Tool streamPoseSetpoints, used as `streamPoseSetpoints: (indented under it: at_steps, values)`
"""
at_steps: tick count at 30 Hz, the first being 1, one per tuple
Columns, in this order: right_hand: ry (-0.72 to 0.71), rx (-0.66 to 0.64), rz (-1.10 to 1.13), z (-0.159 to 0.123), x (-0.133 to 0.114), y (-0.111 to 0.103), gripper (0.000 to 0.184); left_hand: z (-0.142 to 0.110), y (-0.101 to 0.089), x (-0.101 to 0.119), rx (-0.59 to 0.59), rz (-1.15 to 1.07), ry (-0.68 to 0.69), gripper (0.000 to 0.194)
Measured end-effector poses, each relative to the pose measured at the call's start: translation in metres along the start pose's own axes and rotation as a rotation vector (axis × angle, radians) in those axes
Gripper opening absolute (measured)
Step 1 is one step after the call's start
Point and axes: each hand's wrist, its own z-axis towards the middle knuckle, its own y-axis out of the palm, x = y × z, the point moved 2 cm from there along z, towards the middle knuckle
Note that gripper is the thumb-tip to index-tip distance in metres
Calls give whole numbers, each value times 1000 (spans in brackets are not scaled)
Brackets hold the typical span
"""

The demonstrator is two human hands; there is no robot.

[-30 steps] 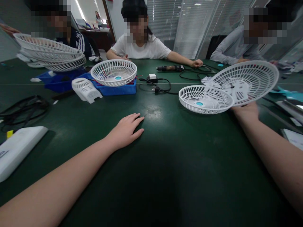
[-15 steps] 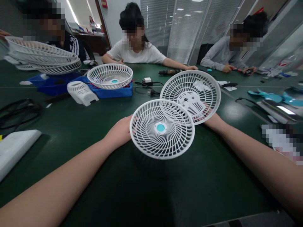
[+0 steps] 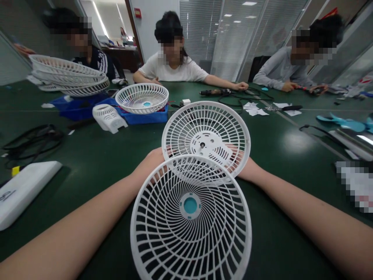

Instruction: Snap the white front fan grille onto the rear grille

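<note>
I hold two white fan grilles above the green table (image 3: 279,140), close in front of me. My left hand (image 3: 148,164) grips the upper left rim of the front grille (image 3: 175,233), which has a blue centre cap and faces me, tilted upright. My right hand (image 3: 246,170) is behind the rear grille (image 3: 186,128) and grips its right side. That grille has a white centre plate with holes, and its lower edge overlaps the top of the front grille.
Three people sit across the table. A stack of grilles (image 3: 68,76) stands far left. Another grille (image 3: 142,98) rests on a blue tray (image 3: 145,116) beside a white housing (image 3: 108,116). Black cables (image 3: 32,138), a white box (image 3: 23,190), a screwdriver (image 3: 214,92) and blue blades (image 3: 344,123) lie around.
My right hand brought the rear grille in from the right to the middle. My left hand left the table and took the blue-centred grille, which now sits lower and closer to me.
</note>
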Motion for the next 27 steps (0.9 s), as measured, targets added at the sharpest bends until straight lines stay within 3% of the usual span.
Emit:
streamPoseSetpoints:
  at_steps: [4, 7, 10, 13, 18, 21, 23, 27]
  values:
    - [-20, 1, -9, 1, -1, -5, 56, 4, 8, -10, -83, 66, 89, 38]
    - [-92, -40, -25, 5, -7, -7, 45, 5, 11, -17, -77, 65, 98, 37]
    - [-88, -72, -24, 7, -16, -7, 47, 1, 5, -15, -17, -37, 24, 43]
    - [17, -101, -84, 6, -20, -6, 56, -5, -6, -9, 67, -226, -145, 46]
    - [98, -4, -209, 2, -12, -9, 59, -8, -10, -5, 262, -339, -253, 48]
    - [58, 11, -141, 1, -3, -10, 61, -10, -4, -8, 359, -250, -152, 54]
    - [13, 27, -126, 0, 1, -10, 59, -12, -3, -7, 359, -186, -23, 57]
    - [-12, 44, -152, -2, 6, -11, 53, -15, -10, 2, 200, -99, 134, 52]
